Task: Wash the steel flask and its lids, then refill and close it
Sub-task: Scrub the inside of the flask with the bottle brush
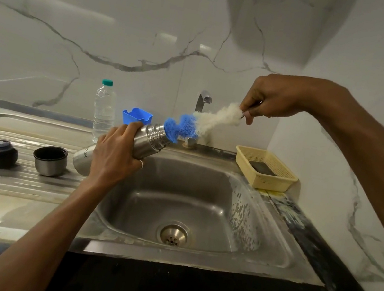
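Beneath a marble wall, the sink (204,188) is sitting under the flask (150,142), which the left grip (114,157) is clamping, mouth slanting up toward the right grip (270,100). That one is pinching the brush (200,123), its bristles lining up with the flask's long axis.

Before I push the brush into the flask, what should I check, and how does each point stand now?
1. Flask grip: the left hand grips the shiny steel flask, which is tilted, round its middle: ok.
2. Brush grip: the right hand pinches the far end of the long blue and white bristle brush: ok.
3. Aim: the blue bristles sit at the flask's open mouth: ok.
4. Lids out of the way: the steel cup lid and the dark round stopper stand on the ribbed steel draining board, apart from the flask: ok.
5. Soap on the bristles: cannot tell.
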### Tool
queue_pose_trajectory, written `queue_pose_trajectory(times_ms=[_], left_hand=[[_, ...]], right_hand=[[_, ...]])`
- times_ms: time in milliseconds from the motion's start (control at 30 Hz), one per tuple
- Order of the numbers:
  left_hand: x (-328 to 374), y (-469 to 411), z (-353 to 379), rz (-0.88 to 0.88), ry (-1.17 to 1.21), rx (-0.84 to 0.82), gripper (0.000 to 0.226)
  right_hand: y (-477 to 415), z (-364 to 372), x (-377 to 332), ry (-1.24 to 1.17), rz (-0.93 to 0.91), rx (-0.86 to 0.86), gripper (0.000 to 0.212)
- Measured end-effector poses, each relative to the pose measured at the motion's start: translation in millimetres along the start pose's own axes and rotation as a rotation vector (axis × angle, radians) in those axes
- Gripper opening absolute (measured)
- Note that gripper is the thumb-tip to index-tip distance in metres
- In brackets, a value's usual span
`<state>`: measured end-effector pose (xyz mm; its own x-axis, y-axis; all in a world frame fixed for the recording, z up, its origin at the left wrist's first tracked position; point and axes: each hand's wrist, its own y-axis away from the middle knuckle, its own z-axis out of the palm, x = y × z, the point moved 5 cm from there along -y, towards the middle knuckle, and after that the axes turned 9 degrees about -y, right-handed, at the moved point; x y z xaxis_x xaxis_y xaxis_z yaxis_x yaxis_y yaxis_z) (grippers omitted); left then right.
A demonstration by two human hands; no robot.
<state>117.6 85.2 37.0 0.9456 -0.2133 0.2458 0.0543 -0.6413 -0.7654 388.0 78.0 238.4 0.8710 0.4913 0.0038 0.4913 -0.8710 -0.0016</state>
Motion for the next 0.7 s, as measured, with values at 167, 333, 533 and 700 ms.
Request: queue_pose_trajectory(times_ms=[167, 333, 533, 700], left_hand=[[0, 1, 0, 0.024, -0.035, -0.018, 0.081], [0, 2, -1, 0.045, -0.076, -0.022, 0.082], [4, 1, -5, 0.103, -0.102, -0.012, 0.082], [16, -4, -3, 0.136, -0.085, -0.018, 0.086]], right_hand=[[0, 9, 3, 0.001, 0.014, 0.024, 0.020], [1, 19, 5, -0.003, -0.018, 0.027, 0.021], [2, 31, 2, 0.009, -0.045, 0.055, 0.020], [2, 52, -15, 0.157, -0.116, 0.303, 0.019]])
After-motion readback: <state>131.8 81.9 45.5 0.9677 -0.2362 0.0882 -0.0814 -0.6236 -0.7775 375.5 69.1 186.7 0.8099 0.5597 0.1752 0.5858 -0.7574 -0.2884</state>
